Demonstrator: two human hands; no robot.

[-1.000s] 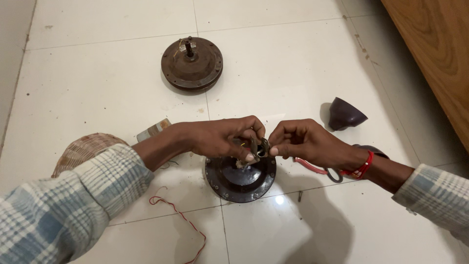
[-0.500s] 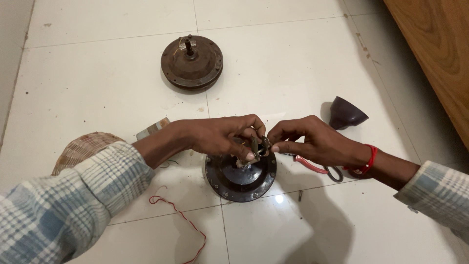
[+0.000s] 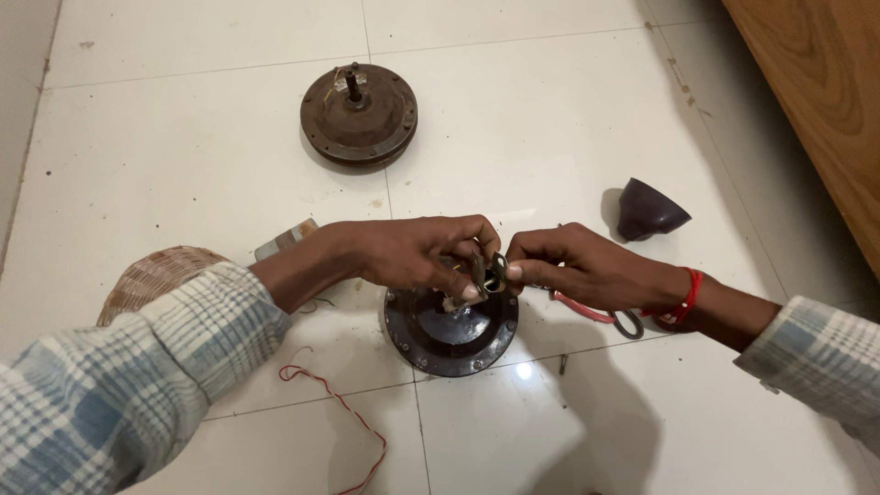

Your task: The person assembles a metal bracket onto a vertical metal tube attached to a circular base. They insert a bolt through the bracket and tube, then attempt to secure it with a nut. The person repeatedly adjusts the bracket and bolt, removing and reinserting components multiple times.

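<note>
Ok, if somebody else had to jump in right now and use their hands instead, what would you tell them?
Left hand: fingers pinched on a small metal part, held above the dark round motor housing.
Right hand: fingertips pinch the same small part from the other side.
The housing sits flat on the white tile floor, directly under both hands.
A second, rusty round motor piece lies further away, untouched.
A dark cone-shaped cap lies to the right; red-handled pliers lie under the right wrist; a red wire trails near the left sleeve.
Done: housing is separate from the other piece.
Left: the small part is not yet clear of the hands.
</note>
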